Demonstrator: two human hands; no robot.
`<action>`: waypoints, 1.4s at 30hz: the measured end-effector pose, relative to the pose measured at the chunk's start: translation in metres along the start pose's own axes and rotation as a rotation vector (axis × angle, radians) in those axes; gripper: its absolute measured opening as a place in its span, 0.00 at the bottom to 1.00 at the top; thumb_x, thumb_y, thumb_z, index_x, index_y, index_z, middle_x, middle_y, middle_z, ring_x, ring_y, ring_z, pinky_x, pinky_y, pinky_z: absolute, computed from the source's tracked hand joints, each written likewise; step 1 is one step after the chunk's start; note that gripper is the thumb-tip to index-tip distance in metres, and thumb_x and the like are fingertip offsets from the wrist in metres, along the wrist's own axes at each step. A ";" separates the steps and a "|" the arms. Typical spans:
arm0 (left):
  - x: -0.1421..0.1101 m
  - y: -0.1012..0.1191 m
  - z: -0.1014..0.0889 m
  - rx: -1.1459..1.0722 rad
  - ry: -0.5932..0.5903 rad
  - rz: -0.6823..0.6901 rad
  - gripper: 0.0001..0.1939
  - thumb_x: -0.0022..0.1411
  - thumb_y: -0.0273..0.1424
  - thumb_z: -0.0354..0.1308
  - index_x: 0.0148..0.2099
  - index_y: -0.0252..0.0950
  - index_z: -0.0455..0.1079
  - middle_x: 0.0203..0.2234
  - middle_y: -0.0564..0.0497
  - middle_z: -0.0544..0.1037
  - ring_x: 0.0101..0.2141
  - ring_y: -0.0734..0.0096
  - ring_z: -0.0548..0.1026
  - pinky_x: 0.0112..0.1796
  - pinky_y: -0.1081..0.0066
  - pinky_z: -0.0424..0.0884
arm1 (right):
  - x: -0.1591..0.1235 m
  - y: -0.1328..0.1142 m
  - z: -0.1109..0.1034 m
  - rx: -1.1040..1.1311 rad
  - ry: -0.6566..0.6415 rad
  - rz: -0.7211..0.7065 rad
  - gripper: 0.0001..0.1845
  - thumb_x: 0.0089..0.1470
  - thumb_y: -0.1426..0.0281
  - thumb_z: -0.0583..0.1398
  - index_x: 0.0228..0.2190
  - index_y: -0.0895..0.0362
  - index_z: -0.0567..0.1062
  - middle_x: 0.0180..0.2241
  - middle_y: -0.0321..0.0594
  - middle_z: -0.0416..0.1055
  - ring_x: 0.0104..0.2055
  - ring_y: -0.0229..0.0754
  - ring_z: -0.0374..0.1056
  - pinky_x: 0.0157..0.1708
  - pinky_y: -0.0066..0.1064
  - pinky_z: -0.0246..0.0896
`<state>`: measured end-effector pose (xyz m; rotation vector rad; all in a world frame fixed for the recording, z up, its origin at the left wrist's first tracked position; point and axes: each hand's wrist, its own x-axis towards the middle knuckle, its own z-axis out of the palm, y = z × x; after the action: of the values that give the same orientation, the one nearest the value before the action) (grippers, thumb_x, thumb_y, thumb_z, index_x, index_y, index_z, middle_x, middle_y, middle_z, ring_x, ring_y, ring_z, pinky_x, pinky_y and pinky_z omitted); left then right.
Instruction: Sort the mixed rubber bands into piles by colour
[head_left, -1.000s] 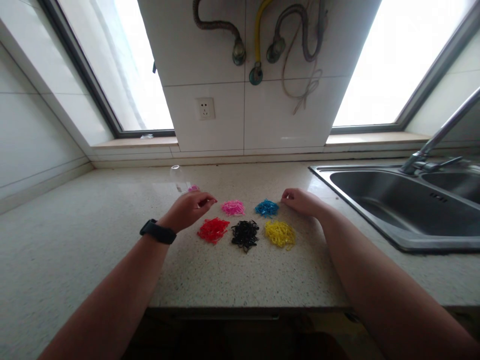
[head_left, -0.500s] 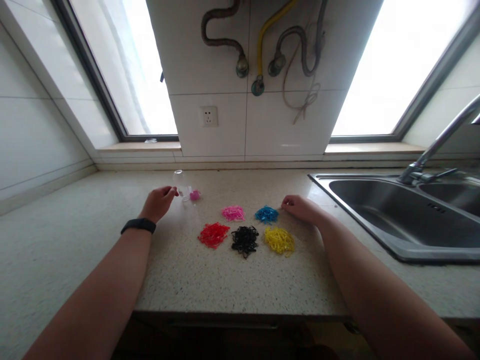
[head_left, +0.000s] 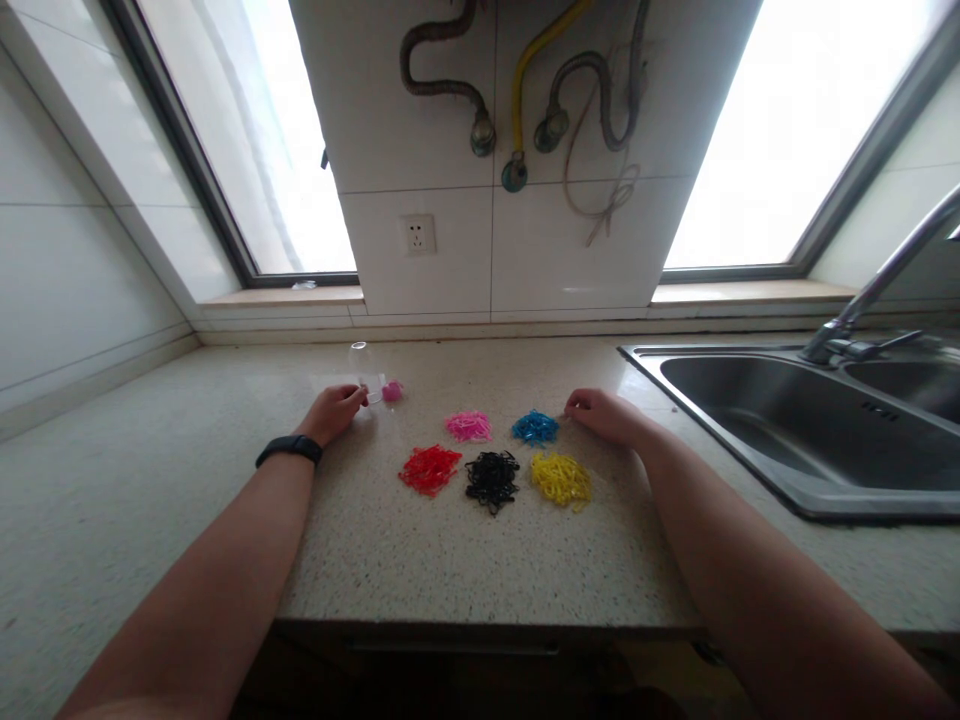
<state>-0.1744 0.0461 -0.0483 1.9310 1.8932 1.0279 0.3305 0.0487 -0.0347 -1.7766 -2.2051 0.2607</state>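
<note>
My left hand [head_left: 335,411], wearing a black wristband, has its fingers pinched together at the lower side of a clear plastic container [head_left: 360,362]. Whether they hold anything is too small to tell. Beside the container is a bright pink lump [head_left: 392,391]. My right hand [head_left: 598,412] rests on the counter with curled fingers, just right of a blue pile of small rubber bands [head_left: 535,428]; its fingertips are partly hidden. Similar piles lie between my arms: pink bands [head_left: 469,427], red bands [head_left: 430,470], black bands [head_left: 492,480] and yellow bands [head_left: 560,479].
A speckled pale counter [head_left: 450,570] runs across, its front edge near me. On the right is a steel sink [head_left: 742,430] with a faucet [head_left: 862,300]. A tiled wall behind carries a socket [head_left: 418,234] and hoses [head_left: 517,90].
My left hand has shifted right and slightly down, from the container's left side to the front of its base. My right hand and the piles stay in place.
</note>
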 end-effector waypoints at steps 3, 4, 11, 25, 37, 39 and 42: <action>0.000 0.000 0.001 -0.005 -0.004 -0.001 0.24 0.58 0.50 0.49 0.28 0.35 0.72 0.15 0.55 0.65 0.19 0.71 0.62 0.23 0.72 0.54 | 0.002 0.003 0.002 -0.001 0.009 -0.010 0.13 0.55 0.61 0.58 0.36 0.53 0.80 0.34 0.41 0.77 0.31 0.41 0.69 0.29 0.29 0.56; 0.000 0.000 0.001 -0.007 -0.006 -0.002 0.24 0.58 0.50 0.49 0.28 0.35 0.73 0.15 0.55 0.65 0.19 0.71 0.62 0.23 0.72 0.54 | 0.002 0.005 0.003 0.000 0.016 -0.013 0.13 0.54 0.61 0.58 0.36 0.53 0.80 0.34 0.41 0.77 0.31 0.41 0.69 0.29 0.30 0.56; -0.002 0.003 0.002 -0.030 -0.018 0.010 0.23 0.58 0.49 0.50 0.27 0.35 0.72 0.14 0.56 0.63 0.18 0.72 0.61 0.23 0.72 0.54 | 0.005 0.012 0.006 0.010 0.022 -0.033 0.14 0.54 0.59 0.57 0.36 0.52 0.79 0.34 0.41 0.77 0.30 0.41 0.69 0.28 0.30 0.56; -0.004 0.009 0.002 -0.121 -0.035 0.074 0.22 0.61 0.47 0.49 0.30 0.35 0.71 0.15 0.57 0.61 0.18 0.73 0.59 0.23 0.73 0.54 | 0.003 0.007 0.002 0.032 0.005 -0.018 0.13 0.54 0.61 0.59 0.35 0.53 0.80 0.33 0.41 0.78 0.31 0.41 0.70 0.29 0.29 0.58; -0.018 0.050 -0.021 0.364 0.027 0.447 0.12 0.65 0.36 0.50 0.39 0.38 0.73 0.29 0.50 0.76 0.31 0.66 0.71 0.34 0.70 0.64 | 0.006 0.008 0.004 0.016 0.007 0.011 0.14 0.54 0.59 0.58 0.36 0.51 0.80 0.34 0.40 0.78 0.32 0.42 0.71 0.28 0.29 0.56; -0.016 0.060 -0.036 0.512 0.024 0.578 0.09 0.65 0.34 0.52 0.41 0.40 0.73 0.32 0.48 0.77 0.37 0.62 0.72 0.38 0.67 0.66 | 0.006 0.007 0.004 0.017 0.010 0.010 0.14 0.53 0.58 0.59 0.36 0.51 0.80 0.34 0.40 0.78 0.32 0.42 0.71 0.27 0.29 0.55; -0.009 0.071 -0.059 0.655 0.040 0.696 0.10 0.64 0.33 0.54 0.46 0.40 0.72 0.41 0.46 0.77 0.46 0.57 0.71 0.46 0.61 0.67 | 0.008 0.007 0.004 0.015 0.013 0.009 0.14 0.53 0.57 0.59 0.35 0.51 0.80 0.34 0.40 0.78 0.31 0.42 0.71 0.27 0.30 0.55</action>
<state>-0.1562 0.0116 0.0354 3.1015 1.7344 0.6028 0.3342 0.0578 -0.0399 -1.7762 -2.1814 0.2659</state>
